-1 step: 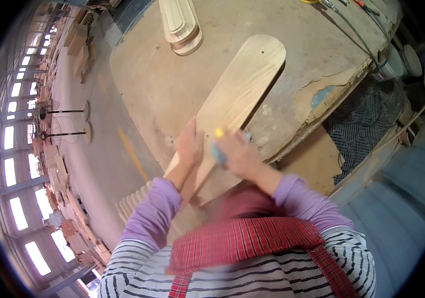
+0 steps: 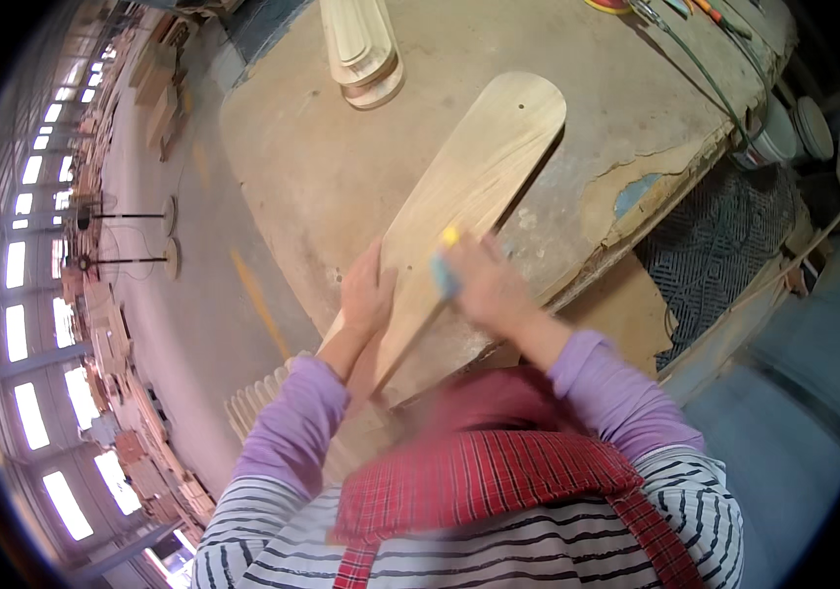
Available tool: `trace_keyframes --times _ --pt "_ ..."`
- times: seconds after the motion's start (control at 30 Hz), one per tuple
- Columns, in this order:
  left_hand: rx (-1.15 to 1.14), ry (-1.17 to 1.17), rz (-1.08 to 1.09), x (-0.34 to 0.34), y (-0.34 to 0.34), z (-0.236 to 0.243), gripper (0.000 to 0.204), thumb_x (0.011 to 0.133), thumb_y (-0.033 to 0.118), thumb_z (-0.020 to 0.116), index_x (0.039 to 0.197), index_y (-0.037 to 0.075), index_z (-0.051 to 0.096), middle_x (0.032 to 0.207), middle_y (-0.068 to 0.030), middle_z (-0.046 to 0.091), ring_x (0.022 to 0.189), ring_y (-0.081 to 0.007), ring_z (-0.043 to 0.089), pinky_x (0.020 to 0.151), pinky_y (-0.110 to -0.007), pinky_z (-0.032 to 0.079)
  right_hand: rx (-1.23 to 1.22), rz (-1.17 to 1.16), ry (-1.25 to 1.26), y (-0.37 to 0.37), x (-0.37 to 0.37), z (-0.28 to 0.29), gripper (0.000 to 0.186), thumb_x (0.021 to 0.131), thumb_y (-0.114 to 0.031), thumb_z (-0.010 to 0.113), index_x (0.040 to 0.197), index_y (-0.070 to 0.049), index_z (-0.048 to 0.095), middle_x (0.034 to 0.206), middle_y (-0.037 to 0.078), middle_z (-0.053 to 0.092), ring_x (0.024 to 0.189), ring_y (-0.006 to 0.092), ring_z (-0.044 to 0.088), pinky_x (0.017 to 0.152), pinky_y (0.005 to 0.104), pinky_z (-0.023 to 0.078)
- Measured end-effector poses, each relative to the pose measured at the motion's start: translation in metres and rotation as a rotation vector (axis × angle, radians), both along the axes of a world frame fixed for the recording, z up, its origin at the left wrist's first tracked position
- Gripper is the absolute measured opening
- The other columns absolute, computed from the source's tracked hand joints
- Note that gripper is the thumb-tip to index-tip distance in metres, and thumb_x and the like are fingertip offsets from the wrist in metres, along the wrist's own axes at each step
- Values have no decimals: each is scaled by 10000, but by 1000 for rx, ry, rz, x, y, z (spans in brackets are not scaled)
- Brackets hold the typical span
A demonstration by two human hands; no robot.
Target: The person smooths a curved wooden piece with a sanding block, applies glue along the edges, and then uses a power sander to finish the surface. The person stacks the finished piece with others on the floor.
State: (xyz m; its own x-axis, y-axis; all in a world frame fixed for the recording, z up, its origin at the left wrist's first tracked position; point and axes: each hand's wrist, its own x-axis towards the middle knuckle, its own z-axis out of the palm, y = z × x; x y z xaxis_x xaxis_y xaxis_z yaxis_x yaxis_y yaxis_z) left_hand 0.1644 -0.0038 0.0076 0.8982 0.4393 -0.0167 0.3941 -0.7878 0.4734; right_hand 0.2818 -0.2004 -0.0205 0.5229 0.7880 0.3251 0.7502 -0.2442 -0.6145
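Note:
A long pale wooden board [image 2: 469, 177] with a rounded far end and small holes lies slantwise on the worktable [image 2: 302, 187], its near end toward my body. My left hand [image 2: 368, 294] grips the board's left edge. Over the right edge, my right hand [image 2: 491, 285] is closed round a small blue and yellow tool [image 2: 446, 278]. Motion blurs both hand and tool, and its exact kind cannot be made out. At the table's far side rests a stack of similar round-ended boards [image 2: 366, 59].
Ridged wooden pieces [image 2: 255, 401] are beside my left forearm. A green hose [image 2: 695, 64] runs over the far right corner toward a white bucket [image 2: 775, 137]. The table's right edge is torn, with a black ribbed mat [image 2: 724, 255] below. Fans [image 2: 126, 260] stand at the left.
My right hand and the tool have shifted slightly to the right and away from me along the board's edge. My left hand stays at the left edge.

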Motion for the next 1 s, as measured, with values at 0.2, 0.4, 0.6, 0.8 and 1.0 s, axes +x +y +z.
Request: trace_keyframes --times 0.2,0.4,0.6,0.8,1.0 --pt "26 478 363 -182 51 4 460 883 415 507 1162 52 552 1112 -259 591 1043 -392 564 882 -449 432 -256 -250 -416 -9 156 19 534 817 -251 580 1288 -19 485 1356 136 474 1339 283 346 1105 442 251" --pt "-130 546 282 -192 59 4 508 921 473 418 1015 12 610 925 -270 626 913 -449 579 799 -478 444 65 -148 -186 21 24 -10 575 722 -218 640 1252 -30 518 1304 150 515 1312 317 393 1042 482 291" --pt "-121 527 195 -185 62 4 535 935 480 397 967 -6 618 927 -276 620 910 -445 572 794 -478 444 171 72 12 63 -203 -10 441 724 -143 601 1133 20 581 1145 166 597 1174 357 532 929 450 412" --pt "-230 537 203 -176 76 3 553 923 520 418 1018 22 636 970 -234 647 926 -392 602 814 -435 461 91 438 1 73 -245 -8 475 758 -149 584 1200 23 549 1259 195 543 1283 324 439 1044 442 347" --pt "-740 414 345 -186 83 0 609 915 558 454 1064 3 653 799 -91 640 603 -170 560 557 -310 455 -128 -190 -369 20 -44 -7 508 839 -162 495 1324 -16 462 1358 212 448 1317 429 320 1059 521 259"
